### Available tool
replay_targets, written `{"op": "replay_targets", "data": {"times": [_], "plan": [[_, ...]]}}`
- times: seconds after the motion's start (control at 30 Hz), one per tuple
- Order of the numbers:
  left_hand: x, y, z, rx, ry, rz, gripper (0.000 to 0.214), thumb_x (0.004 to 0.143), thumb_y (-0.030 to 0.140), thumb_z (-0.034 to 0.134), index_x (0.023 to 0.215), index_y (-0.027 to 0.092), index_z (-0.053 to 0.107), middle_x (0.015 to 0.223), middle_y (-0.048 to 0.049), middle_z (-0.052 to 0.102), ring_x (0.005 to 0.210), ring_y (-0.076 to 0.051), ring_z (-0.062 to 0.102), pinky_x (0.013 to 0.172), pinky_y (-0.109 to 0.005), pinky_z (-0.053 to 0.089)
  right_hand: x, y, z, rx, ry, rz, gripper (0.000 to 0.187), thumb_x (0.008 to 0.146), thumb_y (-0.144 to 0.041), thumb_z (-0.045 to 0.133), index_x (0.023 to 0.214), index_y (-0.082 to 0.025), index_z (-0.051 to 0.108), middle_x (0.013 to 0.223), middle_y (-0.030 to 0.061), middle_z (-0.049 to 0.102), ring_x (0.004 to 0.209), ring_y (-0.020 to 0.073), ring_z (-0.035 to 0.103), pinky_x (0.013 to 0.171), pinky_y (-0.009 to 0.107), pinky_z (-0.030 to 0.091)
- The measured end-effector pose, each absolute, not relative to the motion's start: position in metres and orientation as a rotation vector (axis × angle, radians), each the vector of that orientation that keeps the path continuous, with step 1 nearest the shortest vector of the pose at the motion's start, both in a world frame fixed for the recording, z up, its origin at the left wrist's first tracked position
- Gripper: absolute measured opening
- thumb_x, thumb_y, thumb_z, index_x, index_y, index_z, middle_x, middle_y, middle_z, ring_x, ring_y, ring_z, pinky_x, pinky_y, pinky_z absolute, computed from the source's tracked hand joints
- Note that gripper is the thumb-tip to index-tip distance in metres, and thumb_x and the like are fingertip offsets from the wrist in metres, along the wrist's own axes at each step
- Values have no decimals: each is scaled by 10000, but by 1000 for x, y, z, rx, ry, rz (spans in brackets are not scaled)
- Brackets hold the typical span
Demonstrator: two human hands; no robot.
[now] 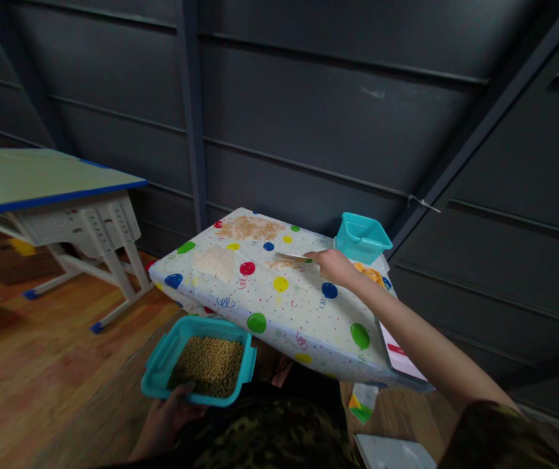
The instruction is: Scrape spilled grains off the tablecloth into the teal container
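Observation:
My left hand (174, 412) grips the near rim of a turquoise plastic container (159, 368), held just off the table's front edge. Greenish-tan beans (211, 359) cover its bottom. Over the table, my right hand (335, 266) is closed on a thin, flat, pale utensil (289, 256); its exact kind is unclear. Below the utensil lies a small scatter of brown grain (284, 264). A pile of white grain (214, 262) is at the table's left side, and a wider patch of tan grain (251, 228) lies at the far left corner.
A balloon-patterned cloth covers the table (303, 319). At its far right stand a second turquoise container (363, 238) and orange pieces (371, 273). A tablet-like device (401, 355) lies at the right edge. A desk (55, 172) is on the left; a dark panelled wall (309, 111) rises behind.

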State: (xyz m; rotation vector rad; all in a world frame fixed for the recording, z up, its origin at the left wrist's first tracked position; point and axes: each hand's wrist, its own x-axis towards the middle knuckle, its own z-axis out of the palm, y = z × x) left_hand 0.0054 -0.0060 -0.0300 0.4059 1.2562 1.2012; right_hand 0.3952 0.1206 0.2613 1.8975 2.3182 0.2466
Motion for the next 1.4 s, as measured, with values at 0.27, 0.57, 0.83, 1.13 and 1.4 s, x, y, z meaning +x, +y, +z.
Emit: {"op": "replay_targets", "data": {"times": [0.27, 0.57, 0.83, 1.13, 1.4], "plan": [[1, 0, -49, 396, 1260, 1191, 584, 495, 304, 1083, 913, 237, 680, 586, -61, 812, 511, -298, 785, 517, -340, 671, 394, 111, 269, 1972, 2407, 260, 490, 1054, -117, 549, 1450, -217, 822, 1282, 138, 882, 1105, 271, 837, 913, 297, 554], [2, -2, -38, 395, 1265, 1176, 280, 750, 203, 915, 900, 233, 680, 585, -55, 806, 535, -261, 791, 552, -315, 671, 397, 119, 288, 2481, 2121, 428, 433, 1136, -251, 488, 1381, -194, 841, 1341, 162, 858, 1206, 313, 809, 944, 318, 536], [-5, 5, -30, 322, 1224, 1119, 594, 520, 163, 1009, 978, 249, 641, 607, 9, 818, 525, -291, 791, 523, -360, 683, 377, 113, 269, 2692, 1945, 393, 416, 1144, -309, 510, 1318, -162, 858, 1275, 206, 865, 1195, 343, 814, 919, 337, 556], [3, -1, -34, 366, 1224, 1193, 451, 645, 168, 966, 962, 249, 657, 622, -3, 825, 513, -243, 782, 513, -293, 666, 361, 99, 236, 2800, 1889, 245, 457, 1171, -437, 492, 1322, -209, 860, 1196, 179, 883, 1127, 339, 833, 825, 335, 555], [2, 1, -38, 387, 1265, 1165, 532, 645, 211, 992, 1011, 280, 613, 575, 23, 786, 507, -281, 780, 521, -342, 655, 341, 100, 225, 2559, 2039, 210, 425, 1154, -303, 475, 1388, -262, 828, 1246, 151, 877, 1137, 312, 836, 888, 328, 561]]}}
